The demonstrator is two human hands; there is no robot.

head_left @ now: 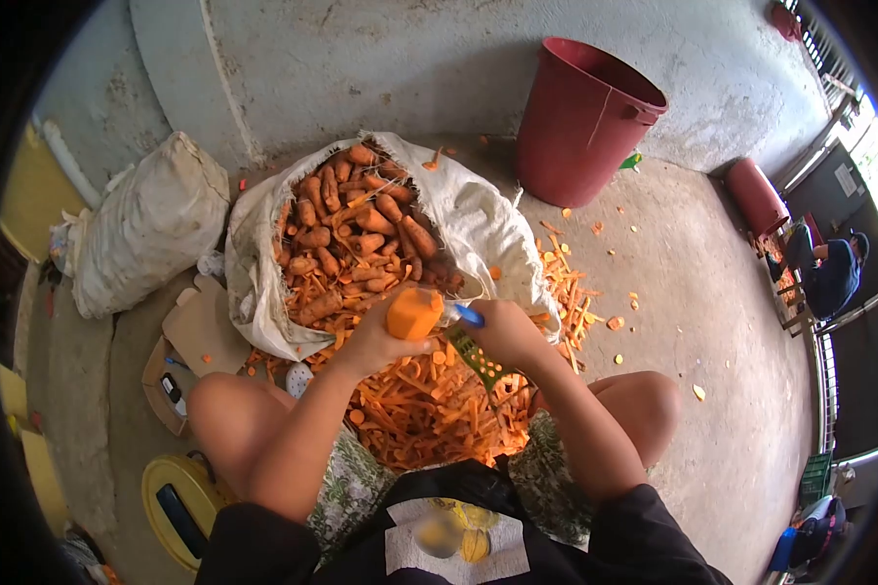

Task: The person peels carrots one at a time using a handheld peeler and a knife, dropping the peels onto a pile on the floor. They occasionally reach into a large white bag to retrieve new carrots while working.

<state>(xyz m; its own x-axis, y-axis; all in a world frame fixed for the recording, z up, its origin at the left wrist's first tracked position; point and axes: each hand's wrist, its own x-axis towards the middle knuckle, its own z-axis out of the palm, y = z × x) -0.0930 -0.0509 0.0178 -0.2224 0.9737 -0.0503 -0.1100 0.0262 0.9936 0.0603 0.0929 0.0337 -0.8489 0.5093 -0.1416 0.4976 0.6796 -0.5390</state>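
Carrot (414, 314), one, thick and peeled to bright orange: held up in front of me, above the near edge of the sack's mouth. Long axis appears to slant from lower left to upper right, foreshortened; a paler facet faces upper right, toward the tool. Which end is the tip, I cannot tell.

Left hand (376, 336), mine: fingers and thumb curled around the carrot's lower left side, grip closed on it; forearm reaching up and inward over my left knee.

Right hand (507, 336), mine: curled around a blue-handled tool (469, 315), back of the hand uppermost; forearm slanting up and leftward past my right knee. The tool's working end lies just beside the carrot; contact, I cannot tell.

Yellow-green perforated item (478, 363), one: below my right hand, partly hidden by it.

Peelings (439, 414), one heap: between my bent legs, beneath both hands.

White sack (251, 292), one, wide-mouthed: beyond my hands, filled with unpeeled carrots (366, 219) pointing every way.

Cardboard box (210, 327), one: left of the sack, small items inside.

Stuffed sack (156, 229), one: farther left, leaning.

Red bin (580, 136), one, tall: behind the sack, near the wall (380, 68).

Person in blue (834, 278), one: far right, well apart.
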